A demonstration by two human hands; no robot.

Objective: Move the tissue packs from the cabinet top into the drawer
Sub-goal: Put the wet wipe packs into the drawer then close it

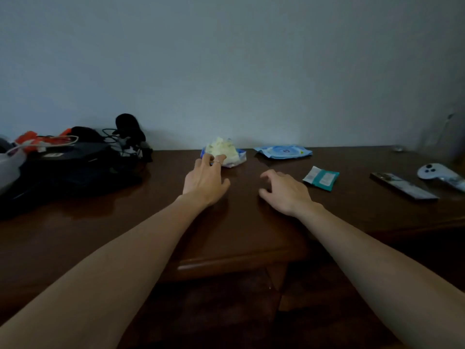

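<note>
On the dark wooden cabinet top (241, 222), near the wall, lies a crumpled tissue pack (226, 151) with pale yellowish tissue and blue wrapping. My left hand (205, 178) reaches to it, fingertips touching its near left side, fingers spread and not closed around it. A flat light blue wipes pack (283, 151) lies to the right by the wall. A small teal tissue pack (321, 178) rests nearer, just right of my right hand (285, 191), which hovers over the wood with curled fingers, holding nothing. No open drawer shows.
A dark bag with cables and red and black items (68, 157) fills the left of the cabinet. At the right lie a flat dark remote-like bar (402, 185) and a white controller (436, 172). The cabinet's front edge (226, 263) runs below my forearms.
</note>
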